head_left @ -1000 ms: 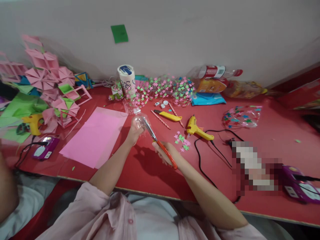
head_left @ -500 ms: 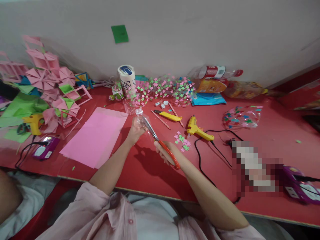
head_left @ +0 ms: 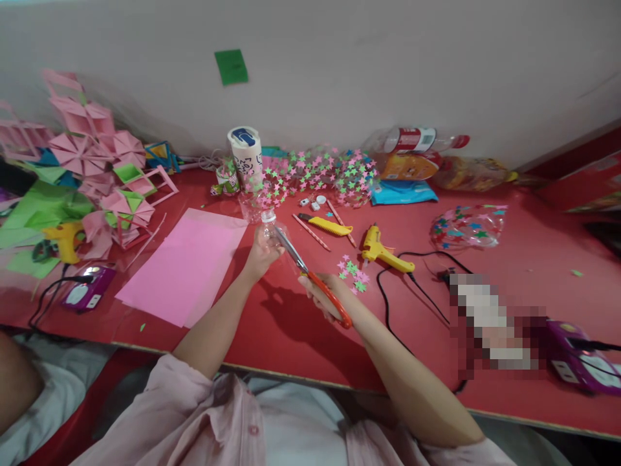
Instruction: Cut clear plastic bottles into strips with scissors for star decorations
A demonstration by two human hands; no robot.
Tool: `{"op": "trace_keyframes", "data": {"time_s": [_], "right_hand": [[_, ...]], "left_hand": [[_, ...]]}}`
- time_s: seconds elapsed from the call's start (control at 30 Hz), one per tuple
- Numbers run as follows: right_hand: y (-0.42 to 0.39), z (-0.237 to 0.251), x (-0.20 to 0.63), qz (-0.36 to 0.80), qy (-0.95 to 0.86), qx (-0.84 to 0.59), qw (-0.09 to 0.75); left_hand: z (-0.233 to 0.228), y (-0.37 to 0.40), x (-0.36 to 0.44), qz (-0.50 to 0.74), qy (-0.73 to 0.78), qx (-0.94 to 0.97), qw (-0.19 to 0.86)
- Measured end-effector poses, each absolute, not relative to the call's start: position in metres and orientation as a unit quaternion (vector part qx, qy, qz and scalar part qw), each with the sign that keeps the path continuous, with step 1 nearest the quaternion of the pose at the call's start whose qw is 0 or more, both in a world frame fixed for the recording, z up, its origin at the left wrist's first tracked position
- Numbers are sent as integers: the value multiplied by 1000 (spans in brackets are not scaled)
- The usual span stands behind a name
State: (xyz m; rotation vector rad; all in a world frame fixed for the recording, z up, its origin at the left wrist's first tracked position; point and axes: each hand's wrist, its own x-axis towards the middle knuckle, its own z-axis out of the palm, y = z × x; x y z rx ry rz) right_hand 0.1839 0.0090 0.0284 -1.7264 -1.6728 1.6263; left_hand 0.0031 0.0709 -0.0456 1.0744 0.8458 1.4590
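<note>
Near the middle of the table, my left hand (head_left: 265, 249) is closed around a clear plastic bottle piece (head_left: 270, 223) with a white-rimmed neck pointing up and away. My right hand (head_left: 323, 294) grips the red-orange handles of a pair of scissors (head_left: 295, 252). Their metal blades reach up and left to the clear plastic beside my left fingers. Whether the blades are fully closed is hard to see. Just right of the scissors lie pink and green paper stars (head_left: 354, 273). Beyond them are a yellow box cutter (head_left: 326, 224) and two patterned sticks (head_left: 311, 232).
Pink paper sheets (head_left: 182, 265) lie at left, near folded pink paper models (head_left: 85, 149). A yellow glue gun (head_left: 385, 251) trails a black cord on the right. Star-covered plastic pieces (head_left: 310, 171), a white canister (head_left: 246, 155) and bottles (head_left: 417, 140) line the wall.
The scissor handles and my right hand have shifted very slightly. My left hand keeps its hold on the plastic bottle piece, and the surrounding things stay in place.
</note>
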Motion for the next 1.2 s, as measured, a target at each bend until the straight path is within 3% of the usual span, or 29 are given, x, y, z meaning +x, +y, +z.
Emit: {"op": "trace_keyframes", "data": {"time_s": [0.27, 0.77, 0.97, 1.2], "right_hand": [[6, 26, 187, 555, -574, -584, 146], [5, 20, 182, 597, -604, -505, 155], [14, 8, 183, 554, -580, -557, 213], [15, 7, 183, 497, -604, -595, 182]], "left_hand": [[-47, 73, -1, 630, 352, 450, 527], [-23, 71, -6, 675, 359, 274, 584], [-25, 66, 0, 625, 321, 268, 660], [-25, 65, -6, 584, 295, 231, 721]]}}
